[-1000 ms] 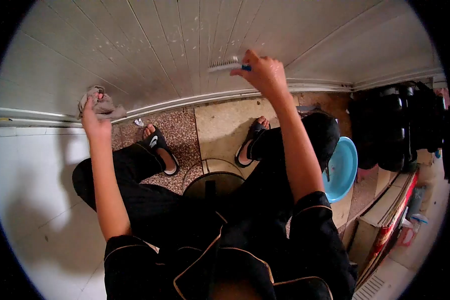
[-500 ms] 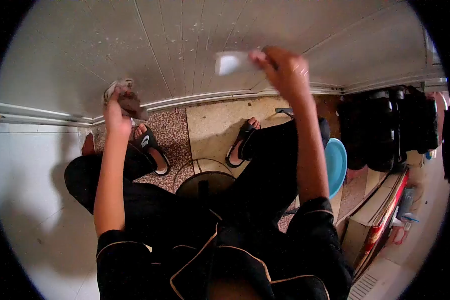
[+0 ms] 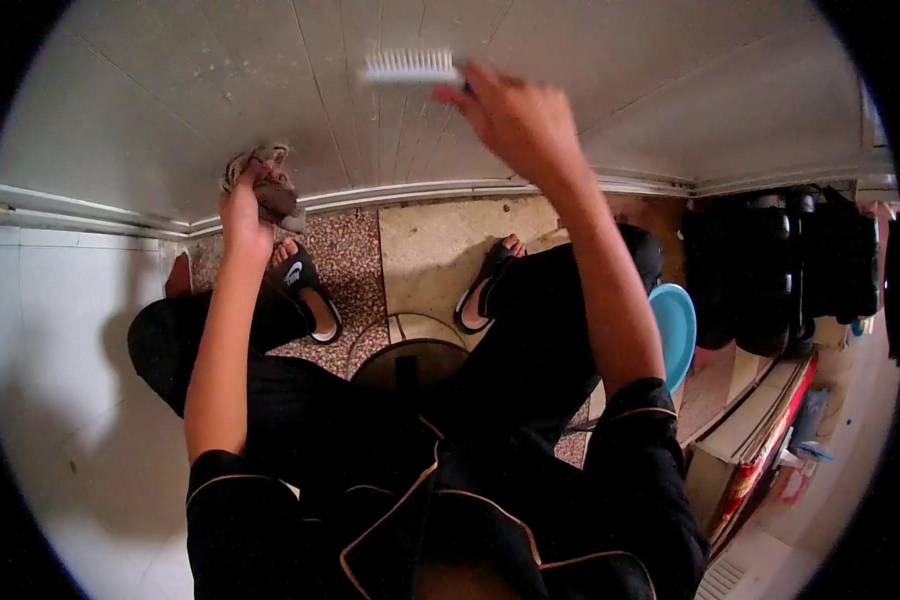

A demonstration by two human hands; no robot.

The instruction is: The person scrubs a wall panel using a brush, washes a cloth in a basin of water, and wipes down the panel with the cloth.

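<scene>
My right hand [image 3: 518, 115] is closed around the handle of a white brush [image 3: 410, 68], held close to the grey panelled surface [image 3: 210, 70]. Its bristles point away from me, and the fingers cover the handle. I cannot tell whether the bristles touch the panel. To the left, my left hand [image 3: 246, 212] grips a crumpled brown-and-white cloth [image 3: 270, 180] near the lower part of the same panel. White specks and thin lines mark the panel between the two hands.
A blue basin [image 3: 674, 338] is beside my right knee. Black bags or similar dark items [image 3: 750, 270] stand at the right, with a cardboard box [image 3: 745, 435] below them. My sandalled feet rest on speckled and beige floor tiles [image 3: 430, 255]. White tiled wall [image 3: 60, 370] borders the left.
My right hand and the brush have moved left and up along the panel; the bristles now show clearly. My left hand has shifted slightly right with the cloth.
</scene>
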